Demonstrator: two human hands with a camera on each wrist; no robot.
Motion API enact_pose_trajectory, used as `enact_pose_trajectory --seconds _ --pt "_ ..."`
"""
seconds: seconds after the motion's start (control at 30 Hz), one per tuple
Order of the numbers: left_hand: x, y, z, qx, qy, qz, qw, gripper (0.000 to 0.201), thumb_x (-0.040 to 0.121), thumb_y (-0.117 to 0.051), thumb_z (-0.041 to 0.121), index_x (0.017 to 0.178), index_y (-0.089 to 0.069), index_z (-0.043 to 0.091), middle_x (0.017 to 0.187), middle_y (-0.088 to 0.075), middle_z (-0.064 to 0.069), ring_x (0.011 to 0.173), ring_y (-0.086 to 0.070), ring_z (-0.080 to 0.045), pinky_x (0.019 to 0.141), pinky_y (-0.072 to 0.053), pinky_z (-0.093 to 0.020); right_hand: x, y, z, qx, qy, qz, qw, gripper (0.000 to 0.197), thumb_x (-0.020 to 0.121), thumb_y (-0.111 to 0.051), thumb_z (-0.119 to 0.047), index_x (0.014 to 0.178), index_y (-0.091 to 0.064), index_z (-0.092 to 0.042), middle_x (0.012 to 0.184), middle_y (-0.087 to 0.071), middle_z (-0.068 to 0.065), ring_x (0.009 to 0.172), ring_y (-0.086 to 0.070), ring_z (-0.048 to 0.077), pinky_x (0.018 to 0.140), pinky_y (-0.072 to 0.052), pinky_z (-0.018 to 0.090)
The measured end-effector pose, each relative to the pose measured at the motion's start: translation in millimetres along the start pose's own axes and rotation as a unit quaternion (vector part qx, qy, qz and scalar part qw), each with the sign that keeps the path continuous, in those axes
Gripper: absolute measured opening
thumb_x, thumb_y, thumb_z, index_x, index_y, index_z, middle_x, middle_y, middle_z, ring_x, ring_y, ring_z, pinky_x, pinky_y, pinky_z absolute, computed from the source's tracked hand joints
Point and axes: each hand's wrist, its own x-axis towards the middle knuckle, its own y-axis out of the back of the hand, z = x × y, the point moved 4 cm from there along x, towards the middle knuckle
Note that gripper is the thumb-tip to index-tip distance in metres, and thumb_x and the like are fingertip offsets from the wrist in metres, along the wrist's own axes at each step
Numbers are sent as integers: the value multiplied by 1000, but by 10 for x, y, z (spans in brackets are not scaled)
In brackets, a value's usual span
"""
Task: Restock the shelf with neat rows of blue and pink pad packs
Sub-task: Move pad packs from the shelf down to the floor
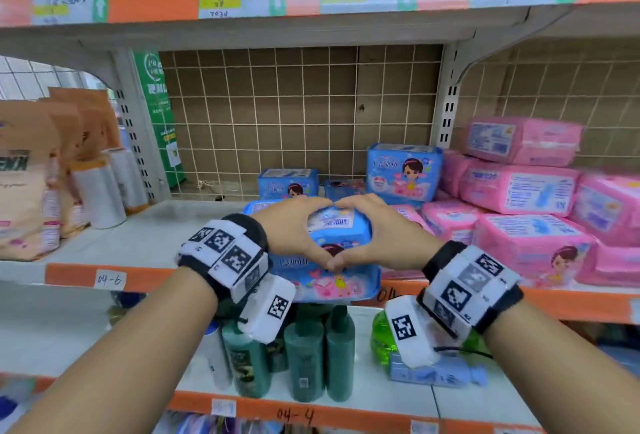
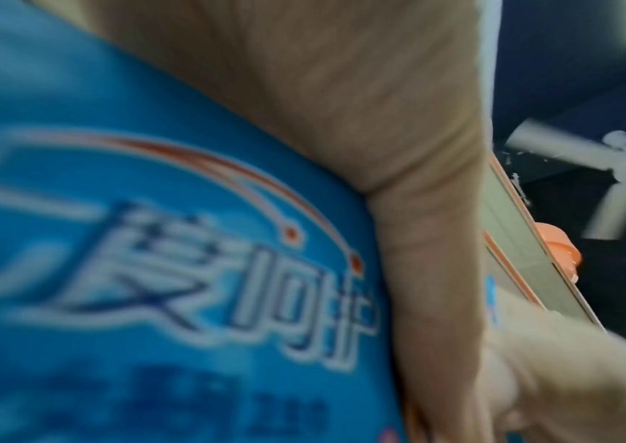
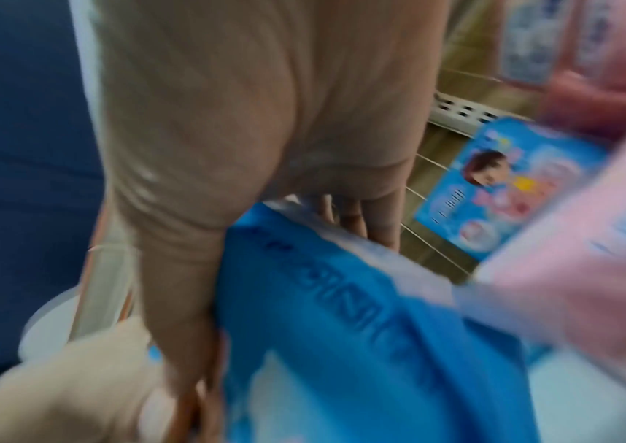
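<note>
Both hands hold one blue pad pack (image 1: pixel 334 276) at the front edge of the middle shelf (image 1: pixel 138 276). My left hand (image 1: pixel 291 229) grips its left side and my right hand (image 1: pixel 381 231) its right side, thumbs meeting on the front face. In the left wrist view the blue pack (image 2: pixel 152 269) fills the frame beside the left hand (image 2: pixel 379 135). The right wrist view, blurred, shows the right hand (image 3: pixel 228 135) curled over the blue pack (image 3: pixel 341 329). More blue packs (image 1: pixel 403 170) stand behind. Pink packs (image 1: pixel 519 191) are stacked to the right.
Shelf board (image 1: pixel 166 225) lies bare left of the blue packs, up to the wire grid back (image 1: pixel 294 104). Brown bags (image 1: pixel 31 174) and white rolls (image 1: pixel 104 187) stand at far left. Green bottles (image 1: pixel 304 354) fill the shelf below. An upper shelf (image 1: pixel 311 21) overhangs.
</note>
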Motion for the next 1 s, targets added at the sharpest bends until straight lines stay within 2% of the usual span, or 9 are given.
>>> enact_pose_trajectory --seconds 0.1,0.17,0.33,0.47,0.6,0.67,0.77,0.83,1.0 --pt "-61 -52 -258 25 43 -20 999 113 58 -85 41 147 -18 23 151 -24 4 136 -27 -14 106 -22 -21 5 -15 169 74 -48 22 996 76 65 -84 -27 129 -44 -23 121 -41 0 107 -43 9 76 -30 2" --pt "-100 -119 -392 30 69 -37 996 112 60 -85 40 147 -17 23 152 -23 3 138 -24 -15 109 -23 -26 11 -66 235 65 -66 8 996 77 65 -83 -26 130 -42 -20 123 -40 1 113 -41 11 83 -32 10" --pt "-32 -192 -357 63 30 -12 998 105 59 -84 40 144 -25 24 141 -33 3 130 -33 -16 106 -30 -30 144 -119 114 -155 -49 -47 986 63 61 -80 -45 103 -42 -17 108 -37 1 101 -35 18 77 -31 27" --pt "58 -35 -358 -16 8 24 1000 90 64 -81 40 139 -33 27 132 -43 6 119 -42 -10 97 -34 -22 256 -295 38 -260 -67 -111 957 97 64 -67 -65 140 -23 -24 129 -42 9 118 -40 29 95 -35 41" --pt "312 258 -622 -238 48 170 955 44 82 -69 23 121 -50 21 116 -55 -5 98 -54 -11 71 -44 -9 227 -373 85 -275 -81 -83 954 102 63 -60 -73 144 -15 -31 136 -36 7 128 -29 29 102 -24 45" --pt "495 192 -775 -145 96 120 977 57 84 -67 26 135 -43 16 130 -50 -6 113 -51 -17 84 -46 -18 196 -359 108 -270 -82 -77 956 103 63 -59 -74 145 -13 -32 136 -35 5 128 -29 27 103 -24 45" --pt "645 -67 -1046 19 128 4 992 82 77 -69 48 142 -32 17 144 -40 -7 130 -40 -24 106 -34 -35 149 -392 120 -284 -71 -56 955 104 60 -57 -76 144 -13 -33 130 -37 1 122 -33 24 101 -25 43" --pt "661 -177 -1236 46 152 6 987 92 69 -70 57 143 -29 21 141 -42 -8 127 -42 -26 106 -34 -37 130 -416 120 -287 -60 -47 955 104 58 -55 -78 143 -14 -34 128 -38 -1 120 -35 23 100 -25 41" --pt "597 -243 -1435 79 194 49 977 101 66 -74 50 146 -18 23 142 -36 -11 129 -34 -31 108 -30 -39 217 -342 201 -230 -95 -44 967 103 58 -61 -76 143 -19 -35 127 -40 -3 121 -36 21 97 -27 37"
